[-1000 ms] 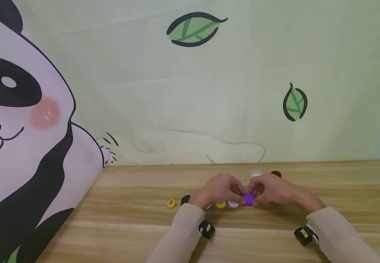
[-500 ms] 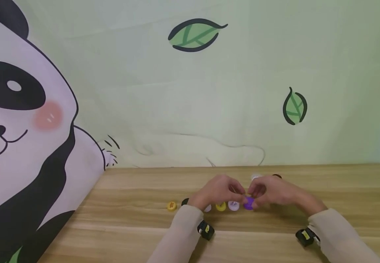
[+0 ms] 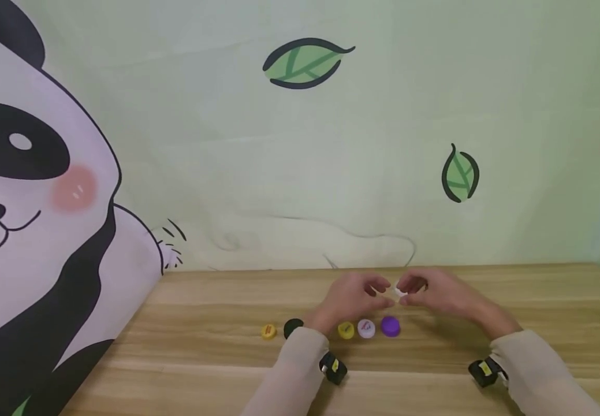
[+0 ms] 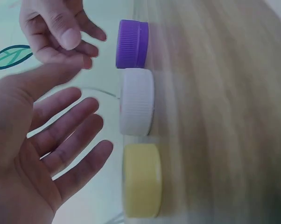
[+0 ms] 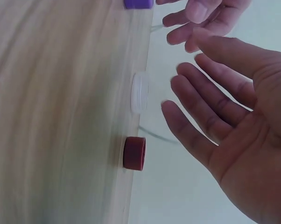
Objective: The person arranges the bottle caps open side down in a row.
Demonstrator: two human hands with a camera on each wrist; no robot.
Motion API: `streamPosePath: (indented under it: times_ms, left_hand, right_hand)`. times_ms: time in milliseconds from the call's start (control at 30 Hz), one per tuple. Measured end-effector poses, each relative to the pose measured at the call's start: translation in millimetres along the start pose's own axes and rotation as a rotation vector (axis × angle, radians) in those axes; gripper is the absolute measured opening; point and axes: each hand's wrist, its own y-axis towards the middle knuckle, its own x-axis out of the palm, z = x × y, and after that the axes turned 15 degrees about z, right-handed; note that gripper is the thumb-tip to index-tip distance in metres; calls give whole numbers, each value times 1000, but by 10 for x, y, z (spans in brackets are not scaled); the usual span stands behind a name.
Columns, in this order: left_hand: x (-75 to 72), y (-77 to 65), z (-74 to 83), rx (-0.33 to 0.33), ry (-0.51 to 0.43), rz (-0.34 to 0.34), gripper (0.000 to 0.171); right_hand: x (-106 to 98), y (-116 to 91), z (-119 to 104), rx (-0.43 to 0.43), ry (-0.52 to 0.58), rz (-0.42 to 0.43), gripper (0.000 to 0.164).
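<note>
My left hand (image 3: 350, 297) hovers above a row of bottle caps, its fingers loosely bent around nothing. Facing it, my right hand (image 3: 442, 294) also holds nothing, its fingers relaxed in front of a translucent white cap (image 5: 139, 92). The purple cap (image 3: 390, 326) lies on the table at the row's right end. Left of it come a white cap (image 3: 366, 329) and a yellow cap (image 3: 346, 330). Farther left are a black cap (image 3: 293, 327), partly behind the left sleeve, and a small orange-yellow cap (image 3: 268, 331). In the right wrist view a dark red cap (image 5: 134, 153) stands beyond the translucent one.
The wooden table (image 3: 201, 370) meets a pale green backdrop (image 3: 383, 115) printed with leaves and a panda (image 3: 34, 173). Small black cameras (image 3: 334, 368) are strapped at both wrists. The right hand hides the dark red cap in the head view.
Both hands have let go of the purple cap and moved up and away toward the back of the table. The purple cap now lies free in the row.
</note>
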Motion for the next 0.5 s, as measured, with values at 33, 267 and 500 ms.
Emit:
streamPosePath:
  times_ms: [33, 267, 500]
  left_hand:
    - [9, 8, 5, 5, 9, 14, 33]
    - [74, 75, 41, 4, 61, 92, 33]
    - [157, 101, 48, -16, 48, 133, 35]
  right_hand:
    - [-13, 2, 3, 6, -9, 18, 23]
    - [-83, 15, 27, 35, -27, 80, 23]
    - [-74, 35, 94, 48, -44, 106, 27]
